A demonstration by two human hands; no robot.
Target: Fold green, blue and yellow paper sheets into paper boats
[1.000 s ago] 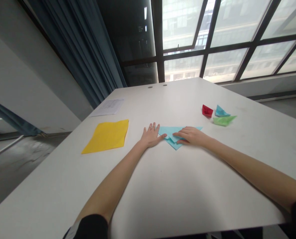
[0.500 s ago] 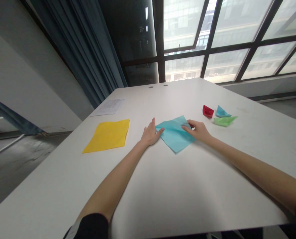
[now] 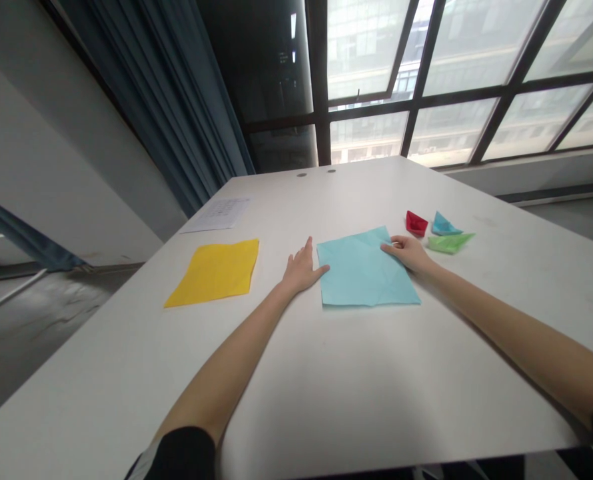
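Observation:
A light blue square sheet (image 3: 364, 270) lies spread on the white table (image 3: 296, 373). At its left edge my left hand (image 3: 301, 268) rests with fingers spread, the thumb on the sheet's edge. My right hand (image 3: 406, 253) pinches the sheet's right edge near the upper corner, between thumb and fingers. Beyond the right hand sit three small folded paper shapes: a red one (image 3: 416, 223), a blue one (image 3: 445, 225) and a green one (image 3: 450, 243).
A yellow sheet (image 3: 214, 272) lies to the left of my left hand. Farther back on the left is a white printed page (image 3: 217, 215). Windows and a blue curtain (image 3: 161, 87) stand behind the table.
The blue sheet has opened from a partly folded, slanted shape to a nearly flat square. My right hand has moved slightly right and away from me with its edge. The left hand stays nearly in place.

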